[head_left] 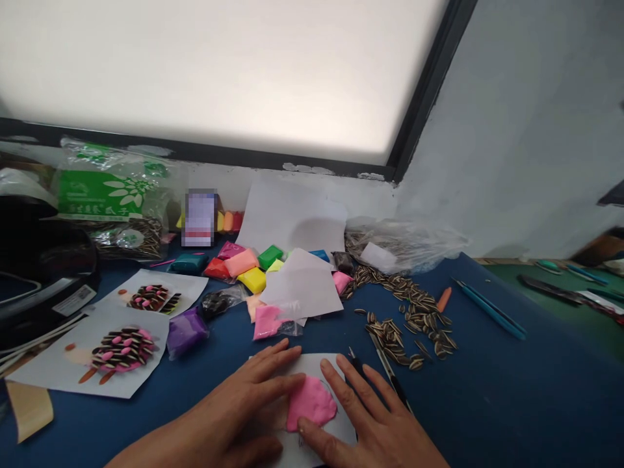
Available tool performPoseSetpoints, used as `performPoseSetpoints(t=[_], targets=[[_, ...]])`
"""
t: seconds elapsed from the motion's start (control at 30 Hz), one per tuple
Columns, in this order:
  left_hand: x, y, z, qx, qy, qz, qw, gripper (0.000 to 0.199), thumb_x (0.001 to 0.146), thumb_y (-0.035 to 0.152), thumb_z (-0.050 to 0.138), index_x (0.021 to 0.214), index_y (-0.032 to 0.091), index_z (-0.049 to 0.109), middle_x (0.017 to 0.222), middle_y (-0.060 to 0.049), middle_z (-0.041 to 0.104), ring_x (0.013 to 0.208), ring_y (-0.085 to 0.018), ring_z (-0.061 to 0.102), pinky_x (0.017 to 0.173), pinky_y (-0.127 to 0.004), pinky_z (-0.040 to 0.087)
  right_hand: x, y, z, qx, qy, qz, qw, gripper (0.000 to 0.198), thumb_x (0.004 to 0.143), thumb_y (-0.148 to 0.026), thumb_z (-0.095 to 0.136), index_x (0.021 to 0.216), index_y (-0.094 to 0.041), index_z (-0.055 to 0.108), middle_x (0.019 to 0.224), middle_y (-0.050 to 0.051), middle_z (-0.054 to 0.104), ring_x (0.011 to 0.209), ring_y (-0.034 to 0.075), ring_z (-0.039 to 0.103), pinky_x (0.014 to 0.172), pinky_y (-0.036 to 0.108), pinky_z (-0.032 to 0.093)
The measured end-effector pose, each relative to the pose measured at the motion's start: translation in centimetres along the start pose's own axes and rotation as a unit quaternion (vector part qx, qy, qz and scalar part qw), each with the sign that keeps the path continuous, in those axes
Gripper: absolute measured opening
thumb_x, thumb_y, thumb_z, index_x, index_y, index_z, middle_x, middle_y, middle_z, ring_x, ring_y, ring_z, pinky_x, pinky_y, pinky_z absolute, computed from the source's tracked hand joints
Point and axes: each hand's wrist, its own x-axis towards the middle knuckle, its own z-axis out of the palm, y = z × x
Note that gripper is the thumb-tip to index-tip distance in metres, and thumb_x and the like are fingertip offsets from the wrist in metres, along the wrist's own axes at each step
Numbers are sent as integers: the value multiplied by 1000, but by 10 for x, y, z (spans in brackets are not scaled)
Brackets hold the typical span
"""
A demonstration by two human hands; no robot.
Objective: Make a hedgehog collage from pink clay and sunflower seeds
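Note:
A flattened piece of pink modelling clay lies on a white sheet of paper at the table's near edge. Over the sheet's left side, my left hand has its fingers stretched, the index tip touching the clay's upper left edge. My right hand spreads over the paper's right side, its thumb tip at the clay's lower edge. Part of the sheet is hidden under both hands. Beside my right hand lie a dark pen and a thin craft knife.
Striped sunflower seeds are heaped right of centre, near blue tweezers. Several colored clay packets lie behind the hands. Two papers with seed hedgehogs are at left. A green seed bag stands by the wall.

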Motion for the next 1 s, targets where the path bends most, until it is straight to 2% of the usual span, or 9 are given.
performPoseSetpoints(t=[0.1,0.2,0.5,0.7,0.9,1.0], targets=[[0,-3,1,-9,-6,-4,1000,73,96,19,71,155,47,40,172,6,22,156,-31,22,123,-55,24,2,-1,1,21,1,5,1000,42,108,-43,51,150,-42,49,142,7,66,124,25,66,100,36,51],[1,-3,1,-1,-3,5,1000,72,96,20,71,155,46,41,172,6,24,156,-31,22,124,-54,21,1,1,-1,30,-5,5,1000,40,107,-42,52,147,-42,51,143,7,65,125,26,66,101,36,50],[2,-2,1,12,0,6,1000,79,94,14,72,155,50,38,171,8,23,155,-31,22,124,-52,23,-5,9,-9,14,-24,17,999,36,105,-46,54,141,-41,57,138,9,69,120,30,68,90,41,56],[2,-2,3,17,8,12,1000,77,94,18,74,155,49,39,171,7,25,155,-31,23,125,-51,21,-3,8,-9,-9,-24,10,1000,32,107,-42,52,137,-41,61,134,9,71,116,31,71,85,40,58],[0,-5,2,12,13,39,999,71,97,26,73,155,47,39,171,5,26,155,-32,24,124,-53,21,-2,5,-6,-18,-17,-6,1000,44,106,-50,50,148,-39,51,140,13,66,122,33,68,88,42,59],[0,-7,3,9,19,48,999,69,99,26,71,156,46,38,171,4,26,155,-32,24,124,-53,22,-1,4,-4,-15,-14,-7,1000,44,105,-53,52,146,-36,54,138,14,68,121,32,69,88,40,59]])
